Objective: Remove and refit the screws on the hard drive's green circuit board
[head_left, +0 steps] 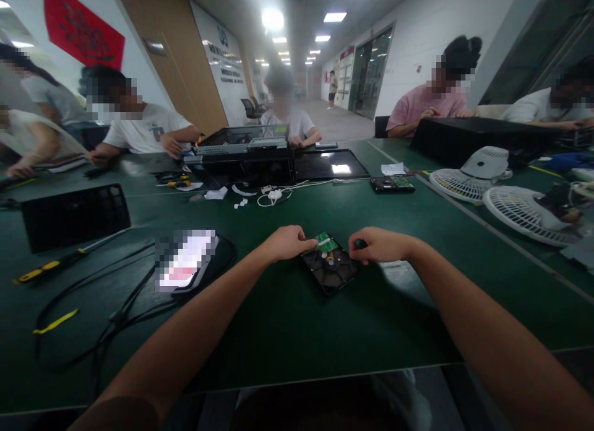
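Observation:
A hard disk drive (330, 267) lies on the green table in front of me, its green circuit board side facing up. My left hand (288, 242) pinches the drive's upper left corner, the thumb resting by the board. At the drive's right edge, my right hand (381, 244) is closed around a small dark-handled tool (359, 243); its tip is hidden by the fingers and too small to make out. Under the right wrist sits a pale flat piece (395, 265).
Left of me lie a phone (188, 261), black cables (127, 307), a yellow-black screwdriver (51, 267) and a dark panel (77, 215). Farther off are an open computer case (241, 161), another drive (392, 183) and white fan parts (524, 211). Several people sit around the table.

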Demonstrator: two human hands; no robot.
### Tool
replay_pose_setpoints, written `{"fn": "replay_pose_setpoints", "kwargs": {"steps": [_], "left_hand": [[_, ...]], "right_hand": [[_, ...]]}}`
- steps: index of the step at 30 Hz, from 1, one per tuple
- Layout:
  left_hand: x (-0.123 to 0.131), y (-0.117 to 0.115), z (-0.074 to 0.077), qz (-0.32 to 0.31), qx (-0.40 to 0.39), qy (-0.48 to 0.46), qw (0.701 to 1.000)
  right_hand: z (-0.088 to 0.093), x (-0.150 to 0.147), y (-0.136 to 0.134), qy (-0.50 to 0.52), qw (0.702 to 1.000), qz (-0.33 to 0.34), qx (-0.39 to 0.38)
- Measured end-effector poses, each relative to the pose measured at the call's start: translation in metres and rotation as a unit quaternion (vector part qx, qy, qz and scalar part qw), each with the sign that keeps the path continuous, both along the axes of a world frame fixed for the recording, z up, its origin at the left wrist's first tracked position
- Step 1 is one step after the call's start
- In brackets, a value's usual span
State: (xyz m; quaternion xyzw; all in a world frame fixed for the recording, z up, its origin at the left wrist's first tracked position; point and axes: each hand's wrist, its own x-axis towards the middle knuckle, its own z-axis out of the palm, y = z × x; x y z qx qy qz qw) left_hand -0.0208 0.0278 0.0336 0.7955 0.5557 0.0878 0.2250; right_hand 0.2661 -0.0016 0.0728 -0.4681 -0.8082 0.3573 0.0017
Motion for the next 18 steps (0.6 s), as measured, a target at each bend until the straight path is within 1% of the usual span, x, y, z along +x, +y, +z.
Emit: {"fn": "replay_pose_setpoints", "kwargs": {"steps": [2, 3, 5, 7, 9, 11, 13, 15, 18], "left_hand": [[-0.002, 0.001, 0.001, -0.009, -0.002, 0.009, 1.0], [-0.003, 0.002, 0.002, -0.011, -0.001, 0.013, 1.0], [-0.005, 0.003, 0.004, -0.015, 0.001, 0.018, 1.0], [-0.01, 0.003, 0.009, -0.027, -0.006, 0.011, 1.0], [-0.016, 0.002, 0.017, -0.062, -0.021, -0.015, 0.998], [-0.023, -0.001, 0.025, -0.134, -0.039, -0.046, 0.989], [-0.028, -0.004, 0.032, -0.187, -0.053, -0.052, 0.979], [-0.03, -0.006, 0.034, -0.227, -0.051, -0.039, 0.972], [-0.028, -0.008, 0.03, -0.258, -0.034, -0.005, 0.966]], "right_hand": [[0.002, 0.004, 0.002, 0.005, 0.998, -0.004, 0.065], [0.003, 0.005, 0.003, 0.011, 0.995, -0.02, 0.101], [0.005, 0.008, 0.004, 0.034, 0.981, -0.08, 0.171], [0.006, 0.011, 0.005, 0.068, 0.962, -0.152, 0.216], [0.005, 0.013, 0.007, 0.112, 0.947, -0.198, 0.227], [0.002, 0.014, 0.01, 0.161, 0.937, -0.218, 0.219], [-0.002, 0.014, 0.012, 0.206, 0.923, -0.235, 0.224], [-0.006, 0.012, 0.015, 0.248, 0.902, -0.257, 0.242], [-0.01, 0.008, 0.016, 0.31, 0.871, -0.277, 0.263]]}}
